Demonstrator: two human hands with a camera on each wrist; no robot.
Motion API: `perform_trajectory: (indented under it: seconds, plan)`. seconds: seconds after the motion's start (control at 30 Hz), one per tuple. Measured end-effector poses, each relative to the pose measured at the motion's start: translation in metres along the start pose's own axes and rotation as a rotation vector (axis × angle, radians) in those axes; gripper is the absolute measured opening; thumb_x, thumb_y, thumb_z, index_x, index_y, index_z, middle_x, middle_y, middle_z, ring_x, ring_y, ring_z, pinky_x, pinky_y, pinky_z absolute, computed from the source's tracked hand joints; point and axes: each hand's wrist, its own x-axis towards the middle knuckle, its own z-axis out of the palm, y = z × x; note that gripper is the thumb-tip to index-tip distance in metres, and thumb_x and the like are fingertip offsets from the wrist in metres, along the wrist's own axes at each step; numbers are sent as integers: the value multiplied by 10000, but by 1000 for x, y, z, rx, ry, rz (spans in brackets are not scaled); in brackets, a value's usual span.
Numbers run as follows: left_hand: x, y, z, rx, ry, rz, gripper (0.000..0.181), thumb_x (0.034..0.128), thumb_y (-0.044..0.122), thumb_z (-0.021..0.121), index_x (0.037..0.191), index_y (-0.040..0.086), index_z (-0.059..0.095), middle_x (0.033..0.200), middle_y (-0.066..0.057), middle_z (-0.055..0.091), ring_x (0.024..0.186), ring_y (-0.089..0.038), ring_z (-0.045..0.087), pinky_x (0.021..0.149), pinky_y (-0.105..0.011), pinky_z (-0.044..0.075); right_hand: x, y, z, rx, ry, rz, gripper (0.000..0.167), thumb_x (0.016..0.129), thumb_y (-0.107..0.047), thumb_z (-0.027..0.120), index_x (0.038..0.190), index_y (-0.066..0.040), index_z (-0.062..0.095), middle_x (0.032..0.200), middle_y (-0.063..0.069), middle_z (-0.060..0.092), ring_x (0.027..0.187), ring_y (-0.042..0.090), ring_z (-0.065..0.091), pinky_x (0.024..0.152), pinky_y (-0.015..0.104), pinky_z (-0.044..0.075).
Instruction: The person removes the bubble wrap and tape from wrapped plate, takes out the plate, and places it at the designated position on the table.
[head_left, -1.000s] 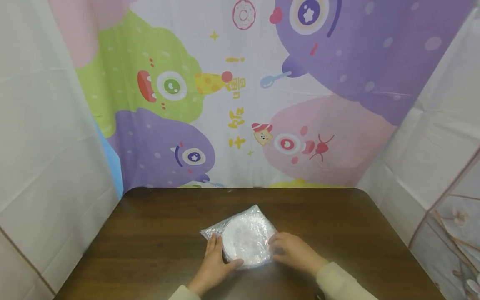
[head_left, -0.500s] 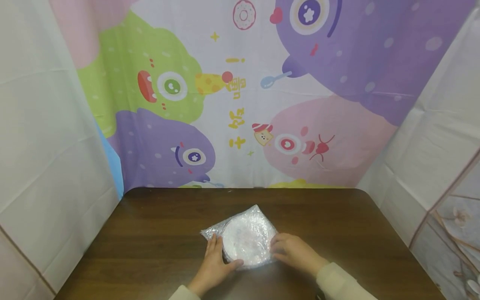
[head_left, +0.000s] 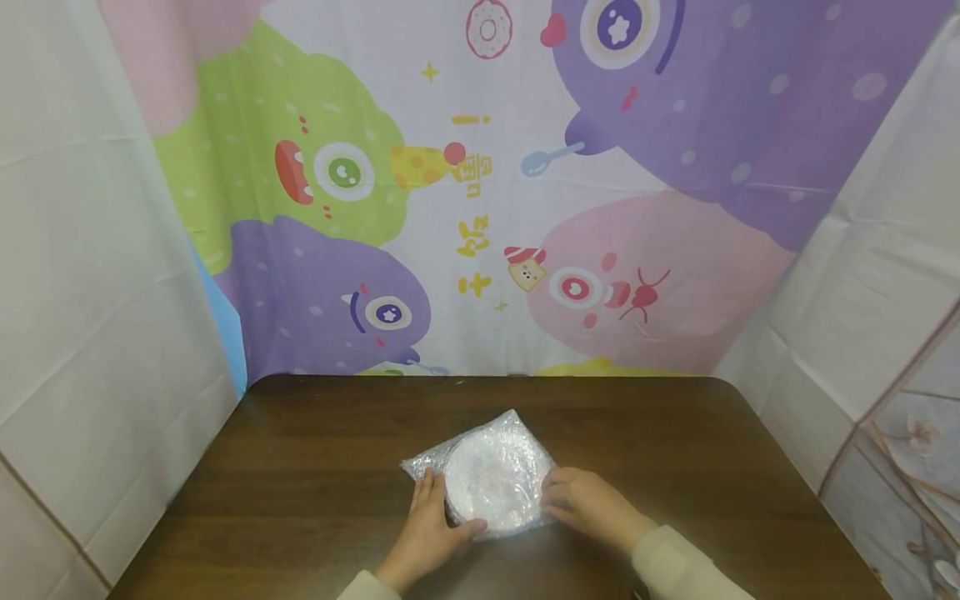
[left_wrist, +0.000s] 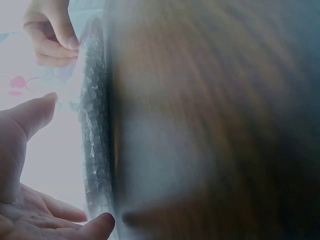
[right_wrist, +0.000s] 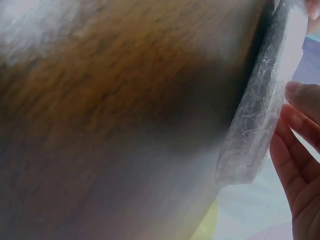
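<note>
A flat, round white object (head_left: 493, 482), its exact kind blurred by the wrapping, lies inside clear bubble wrap (head_left: 427, 460) near the front of the table. My left hand (head_left: 429, 529) rests at its left side, thumb and fingers spread and fairly straight along the edge; the left wrist view shows the bubble-wrapped side (left_wrist: 95, 130) standing beside those fingers. At the right edge my right hand (head_left: 592, 504) has curled fingers, and its thumb and fingertips pinch the wrap there. The right wrist view shows that thumb (right_wrist: 302, 97) against the wrapped package (right_wrist: 255, 120).
The dark wood-grain table (head_left: 315, 433) extends around the package. Behind it hangs a curtain (head_left: 480, 333) with cartoon monsters, and pale cloth sheets (head_left: 825, 333) close off both sides. A small dark item (head_left: 639, 590) shows partly below the right sleeve.
My right fingers have shifted slightly at the package's right edge since a second ago. The left hand and the package stay in place.
</note>
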Motion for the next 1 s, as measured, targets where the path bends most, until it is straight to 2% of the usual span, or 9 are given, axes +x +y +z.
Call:
perform_trajectory:
  seconds: [0.23, 0.57, 0.87, 1.0]
  plan:
    - [-1, 1, 1, -2, 5, -13, 1057, 766, 448, 794, 1438, -188, 283, 1544, -399, 145, 1437, -577, 104, 1153, -676, 157, 3, 0, 1, 26, 1, -1, 129, 825, -132, 735, 741, -205, 669, 800, -121, 590, 753, 4, 548, 736, 140, 480]
    - [-1, -1, 2, 0, 6, -8, 1066, 768, 453, 791, 1445, -185, 270, 1548, -395, 138, 1440, -575, 93, 1156, -676, 151, 5, 0, 0, 60, -7, 38, 79, 860, -140, 705, 800, -189, 686, 820, -115, 591, 746, -7, 553, 714, 120, 491]
    - [-1, 0, 1, -10, 4, -5, 1062, 766, 431, 799, 1441, -193, 267, 1542, -406, 132, 1434, -587, 85, 1149, -687, 144, 8, -2, -1, 92, -29, 106, 89, 877, -140, 693, 805, -190, 680, 823, -123, 590, 746, -29, 548, 694, 117, 493]
    - [-1, 1, 1, -10, 5, -8, 1059, 764, 424, 802, 1440, -193, 269, 1540, -408, 134, 1432, -589, 88, 1149, -685, 147, 9, -1, 0, 123, -10, 133, 104, 871, -122, 700, 794, -188, 677, 817, -124, 604, 745, -35, 558, 691, 125, 501]
